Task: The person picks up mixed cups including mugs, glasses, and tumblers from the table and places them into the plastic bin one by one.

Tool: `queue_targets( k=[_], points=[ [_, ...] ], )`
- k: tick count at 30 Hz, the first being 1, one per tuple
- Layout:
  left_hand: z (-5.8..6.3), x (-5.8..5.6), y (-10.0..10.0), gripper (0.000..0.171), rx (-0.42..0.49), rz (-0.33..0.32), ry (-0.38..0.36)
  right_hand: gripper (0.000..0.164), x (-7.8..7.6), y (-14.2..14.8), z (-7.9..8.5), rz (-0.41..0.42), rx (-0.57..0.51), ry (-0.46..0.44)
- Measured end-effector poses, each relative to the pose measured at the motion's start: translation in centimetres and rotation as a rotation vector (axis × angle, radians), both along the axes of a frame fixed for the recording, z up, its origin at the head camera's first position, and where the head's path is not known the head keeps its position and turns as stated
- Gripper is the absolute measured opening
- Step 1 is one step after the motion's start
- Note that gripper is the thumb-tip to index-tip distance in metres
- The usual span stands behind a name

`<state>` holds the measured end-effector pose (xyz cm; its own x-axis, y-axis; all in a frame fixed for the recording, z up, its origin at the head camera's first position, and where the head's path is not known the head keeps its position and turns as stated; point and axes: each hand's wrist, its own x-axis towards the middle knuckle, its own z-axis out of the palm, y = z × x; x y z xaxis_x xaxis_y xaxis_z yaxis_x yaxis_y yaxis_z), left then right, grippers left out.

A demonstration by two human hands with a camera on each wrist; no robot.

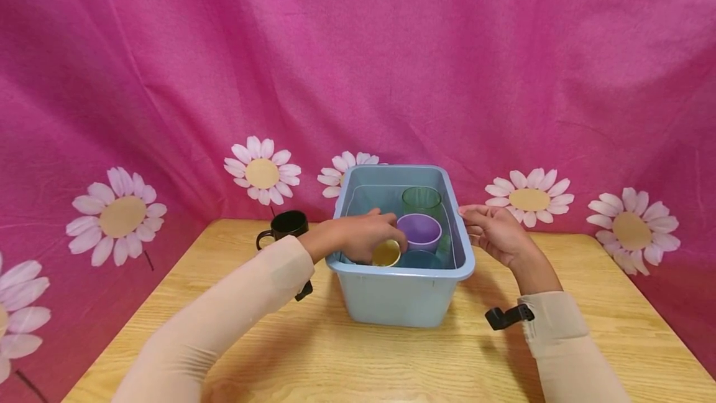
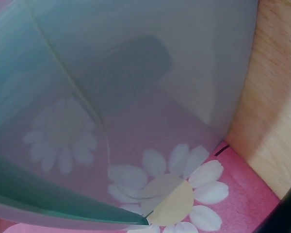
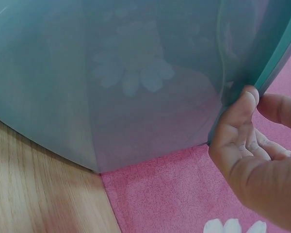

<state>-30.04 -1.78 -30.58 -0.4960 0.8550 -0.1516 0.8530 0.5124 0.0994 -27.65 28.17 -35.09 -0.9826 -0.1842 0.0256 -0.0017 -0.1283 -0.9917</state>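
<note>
A light blue plastic tub [image 1: 399, 300] stands on the table with several cups inside. My left hand [image 1: 366, 235] reaches over its left rim and grips a yellow cup [image 1: 387, 254], fingers curled round the cup's far side. Right beside that cup sits a purple cup [image 1: 421, 232], and behind it a green clear glass [image 1: 422, 199]. At the tub's right side, my right hand [image 1: 495, 232] holds the rim; the right wrist view shows curled fingers [image 3: 240, 116] right at the rim's edge. The left wrist view looks at the tub's outer wall [image 2: 136, 97], with that hand mostly hidden.
A black mug [image 1: 289, 224] stands on the wooden table [image 1: 313, 353] left of the tub, partly behind my left forearm. Close behind the tub hangs a pink cloth [image 1: 391, 79] with daisies, which also encloses both sides.
</note>
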Motion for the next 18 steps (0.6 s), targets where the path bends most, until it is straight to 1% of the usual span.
queue_targets(
  k=[4, 10, 18],
  points=[
    [0.01, 0.12, 0.09, 0.055, -0.016, 0.005, -0.006, 0.014, -0.04, 0.06, 0.04, 0.001, -0.005, 0.004],
    [-0.46, -0.07, 0.28, 0.053, -0.045, 0.007, -0.014, 0.014, -0.05, 0.02, 0.03, -0.002, -0.005, -0.002],
    [-0.68, -0.18, 0.51, 0.049, -0.077, 0.031, -0.031, 0.014, -0.06, 0.03, 0.06, -0.001, -0.025, -0.015]
  ],
)
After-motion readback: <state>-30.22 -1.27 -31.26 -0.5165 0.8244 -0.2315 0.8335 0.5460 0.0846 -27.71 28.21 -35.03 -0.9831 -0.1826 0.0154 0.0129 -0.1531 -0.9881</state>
